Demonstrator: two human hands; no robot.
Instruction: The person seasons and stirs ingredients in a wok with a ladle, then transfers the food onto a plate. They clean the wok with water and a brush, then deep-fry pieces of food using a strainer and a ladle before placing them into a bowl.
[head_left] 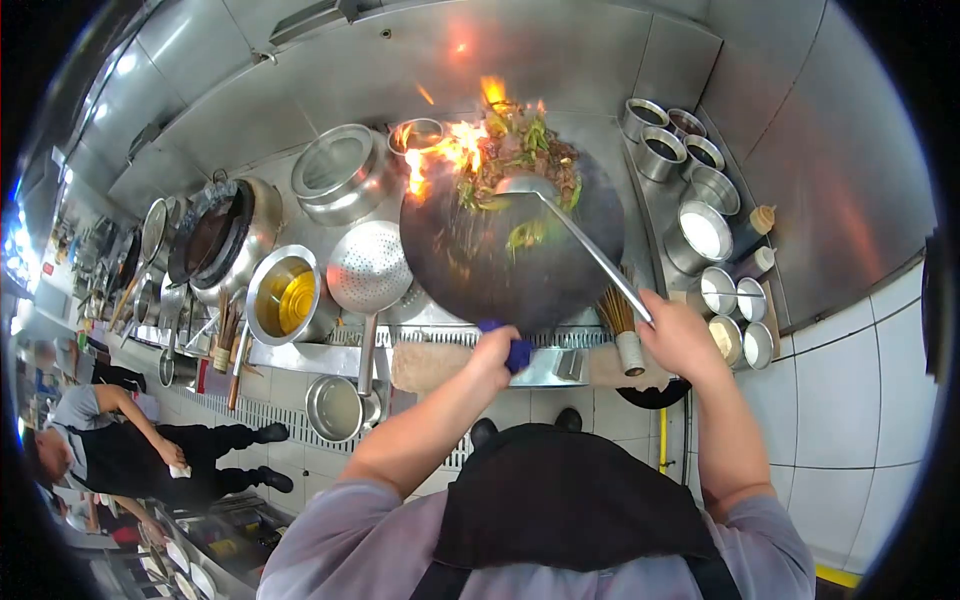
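Note:
A large dark wok (480, 265) sits at the middle of the stove, tilted or blurred at its lower edge. Meat and green vegetables (525, 155) are bunched at its far side, some pieces in the air, with flames (455, 147) at their left. My left hand (495, 355) is closed around a blue-purple cloth (519, 354) at the wok's near edge; the grip underneath is hidden. In my right hand (682, 335) is the long handle of a steel ladle (590, 245), whose bowl touches or hovers over the food.
Left of the wok are a perforated strainer (368, 265), a pot of yellow oil (285, 300) and a lidded pot (340, 170). Several seasoning containers (700, 235) line the right shelf. A bamboo brush (622, 335) stands near my right hand. Another person (150, 440) is at far left.

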